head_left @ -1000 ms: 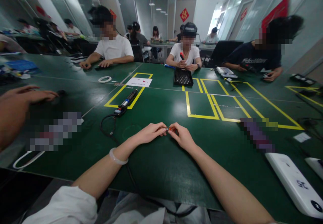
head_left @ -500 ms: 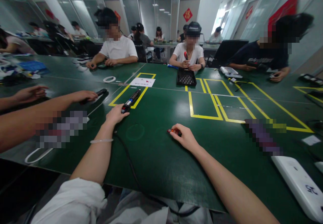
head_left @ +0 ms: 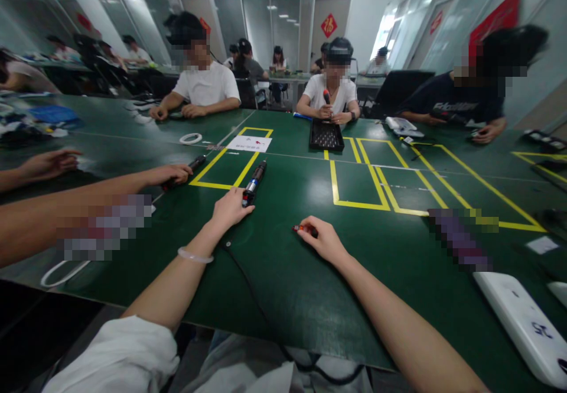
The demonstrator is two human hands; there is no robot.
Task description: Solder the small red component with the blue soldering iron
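Observation:
My left hand [head_left: 230, 208] is closed round the near end of a black corded tool with a blue band [head_left: 253, 183], which lies on the green table [head_left: 283, 286] and points away from me. Its black cable [head_left: 248, 281] trails back toward my body. My right hand [head_left: 321, 239] rests on the table and pinches a small red and black part [head_left: 299, 228] at its fingertips. A pale bangle [head_left: 195, 256] is on my left wrist.
A neighbour's arm and hand [head_left: 170, 174] on the left hold another dark tool. Yellow tape boxes [head_left: 358, 183] mark the table, with a white card [head_left: 249, 143], a black tray [head_left: 326, 136] before a seated person, and white devices [head_left: 525, 322] at the right edge.
My left hand left the small part, reached out to the corded tool and has drawn it rightward and nearer. My right hand stays put, still holding the part.

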